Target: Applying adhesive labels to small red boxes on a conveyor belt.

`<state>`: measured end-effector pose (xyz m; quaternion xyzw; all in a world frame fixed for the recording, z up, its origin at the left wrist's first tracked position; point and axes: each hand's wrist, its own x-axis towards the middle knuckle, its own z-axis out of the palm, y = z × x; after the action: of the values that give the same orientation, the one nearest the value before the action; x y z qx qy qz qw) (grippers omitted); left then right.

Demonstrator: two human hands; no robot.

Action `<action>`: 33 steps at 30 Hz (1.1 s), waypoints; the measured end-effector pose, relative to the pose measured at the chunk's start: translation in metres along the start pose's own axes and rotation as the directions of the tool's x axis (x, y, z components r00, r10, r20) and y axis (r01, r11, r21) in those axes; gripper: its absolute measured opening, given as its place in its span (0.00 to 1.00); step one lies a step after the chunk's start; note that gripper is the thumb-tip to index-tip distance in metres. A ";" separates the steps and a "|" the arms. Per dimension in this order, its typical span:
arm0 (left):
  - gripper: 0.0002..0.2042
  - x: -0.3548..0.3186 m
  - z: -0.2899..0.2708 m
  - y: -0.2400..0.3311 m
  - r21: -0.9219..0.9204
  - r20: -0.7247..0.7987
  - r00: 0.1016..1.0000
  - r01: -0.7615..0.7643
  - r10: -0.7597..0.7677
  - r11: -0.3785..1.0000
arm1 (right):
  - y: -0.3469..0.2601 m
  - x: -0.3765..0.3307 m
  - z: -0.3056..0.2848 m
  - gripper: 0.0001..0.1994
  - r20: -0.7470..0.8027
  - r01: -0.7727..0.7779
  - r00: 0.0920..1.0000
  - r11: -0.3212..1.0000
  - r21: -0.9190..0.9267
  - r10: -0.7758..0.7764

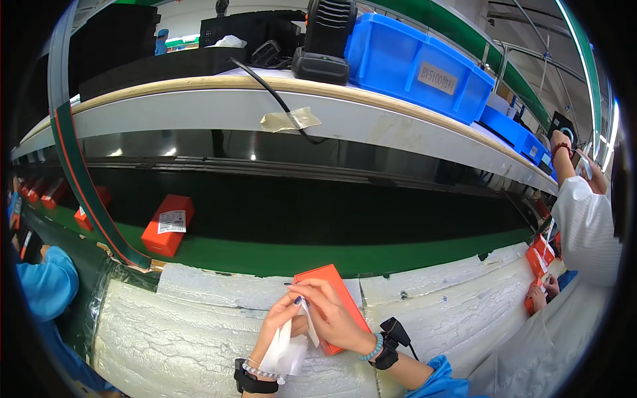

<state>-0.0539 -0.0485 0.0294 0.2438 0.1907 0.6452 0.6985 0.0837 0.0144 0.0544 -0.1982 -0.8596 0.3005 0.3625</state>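
Observation:
Both of my hands meet over the near edge of the bench, with their fingertips close together. My left hand (271, 326) is closed on a thin white sheet (286, 357) that hangs down below the fingers. My right hand (328, 316) pinches a narrow white strip at its upper end; I cannot tell whether the strip is part of the same sheet. Under and behind the right hand lies an orange-red box (338, 277), partly covered by that hand.
A green conveyor belt (332, 245) runs beyond the padded worktop (172, 331), carrying a labelled orange-red box (167, 229). Above it is a shelf with a blue bin (411, 66) and a taped cable (275, 96). Co-workers are at both sides; on the right are more orange-red boxes (539, 259).

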 end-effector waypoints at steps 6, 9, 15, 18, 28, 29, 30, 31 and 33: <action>0.12 -0.003 0.001 -0.006 -0.034 -0.304 0.952 -0.054 0.041 0.998 | -0.001 -0.002 -0.012 0.22 0.065 -0.135 0.990 0.960 0.246 0.122; 0.11 0.001 -0.001 0.000 -0.203 -0.264 0.960 -0.151 0.094 0.967 | 0.015 -0.008 -0.038 0.15 0.067 -0.057 0.997 0.960 0.274 0.040; 0.05 -0.002 0.011 0.021 0.350 -0.478 0.810 -0.178 0.339 0.920 | 0.030 -0.012 -0.092 0.18 -0.024 -0.026 0.995 0.504 0.863 0.092; 0.03 -0.005 0.005 0.017 0.545 -0.356 0.863 -0.121 0.360 0.829 | 0.020 -0.013 -0.093 0.26 0.220 -0.316 0.946 0.816 0.483 0.237; 0.13 -0.003 -0.001 -0.007 0.884 -0.265 0.946 0.316 -0.189 0.345 | 0.024 -0.012 -0.072 0.28 0.495 -0.381 0.803 0.924 -0.001 0.332; 0.13 -0.001 0.000 -0.008 0.883 -0.264 0.941 0.324 -0.210 0.339 | 0.024 -0.011 -0.072 0.27 0.502 -0.380 0.798 0.925 -0.010 0.333; 0.13 0.000 -0.001 -0.009 0.882 -0.267 0.936 0.334 -0.231 0.333 | 0.026 -0.011 -0.072 0.27 0.503 -0.384 0.796 0.923 -0.010 0.336; 0.13 0.001 -0.003 -0.010 0.880 -0.269 0.935 0.337 -0.233 0.335 | 0.027 -0.011 -0.071 0.27 0.500 -0.376 0.799 0.926 -0.018 0.334; 0.13 0.001 -0.006 -0.013 0.887 -0.271 0.935 0.335 -0.230 0.317 | 0.028 -0.012 -0.070 0.26 0.499 -0.370 0.800 0.929 -0.026 0.333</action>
<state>-0.0472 -0.0473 0.0168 0.5234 0.5897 0.3061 0.5336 0.1468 0.0541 0.0686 -0.2571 -0.8602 0.4339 0.0752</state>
